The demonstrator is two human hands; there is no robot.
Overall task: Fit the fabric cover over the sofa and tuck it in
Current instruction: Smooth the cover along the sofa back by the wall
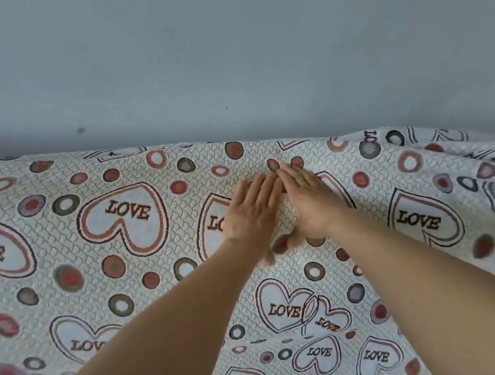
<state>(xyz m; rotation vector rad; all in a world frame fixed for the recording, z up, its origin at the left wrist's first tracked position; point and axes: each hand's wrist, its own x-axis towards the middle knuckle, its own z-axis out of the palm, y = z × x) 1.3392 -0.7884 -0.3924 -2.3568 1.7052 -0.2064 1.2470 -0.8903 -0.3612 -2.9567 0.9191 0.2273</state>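
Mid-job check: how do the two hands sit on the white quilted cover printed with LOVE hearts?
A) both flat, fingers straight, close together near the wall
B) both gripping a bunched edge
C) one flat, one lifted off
A: the left hand and right hand both lie flat with straight fingers, close together, on the white quilted cover near its edge by the grey-blue wall.

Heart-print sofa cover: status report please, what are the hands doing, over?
Left hand and right hand both flat, fingers straight, pressing side by side. White quilted LOVE-heart fabric cover spread, bunched at far right. No obstruction seen.
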